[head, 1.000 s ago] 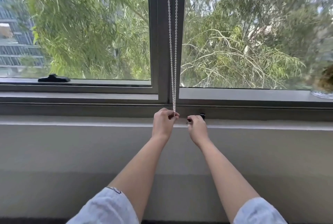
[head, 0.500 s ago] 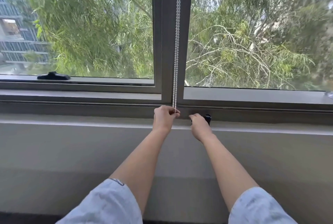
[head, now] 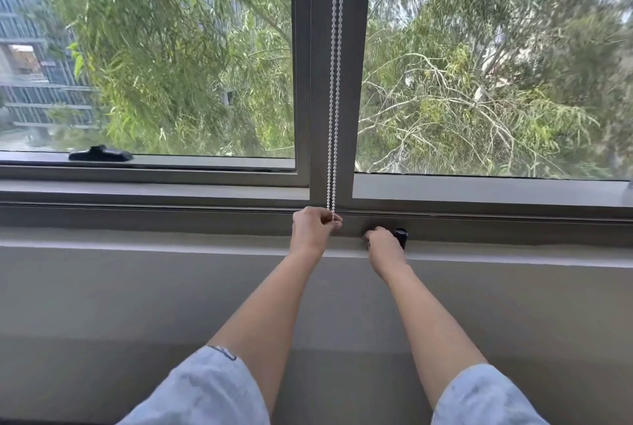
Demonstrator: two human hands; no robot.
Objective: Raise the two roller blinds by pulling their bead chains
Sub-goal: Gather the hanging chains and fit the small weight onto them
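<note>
**Blind chain pinched low at the sill, both panes already clear**

Starting on the left: there's a black window latch (head: 100, 153) sitting on the bottom rail of the left pane, nothing touching it. No blind fabric shows over either pane, so my guess is both are up high or nearly done, can't see the rollers though.

Middle of the frame, the white bead chain (head: 335, 82) hangs as two strands straight down the grey mullion (head: 354, 82). The left hand (head: 313, 227) is closed around its bottom end right at the sill, fingers clamped on the beads, probably gripping low because that's the end of a downward pull.

Just to the right, the right hand (head: 383, 243) is curled against a small black fitting (head: 400, 236) on the frame. Looks like the chain's tensioner or holder, but whether the fingers actually grip it I can't tell.

Below is a plain grey ledge (head: 137, 246) and wall, with pale sleeves at the bottom edge.
</note>
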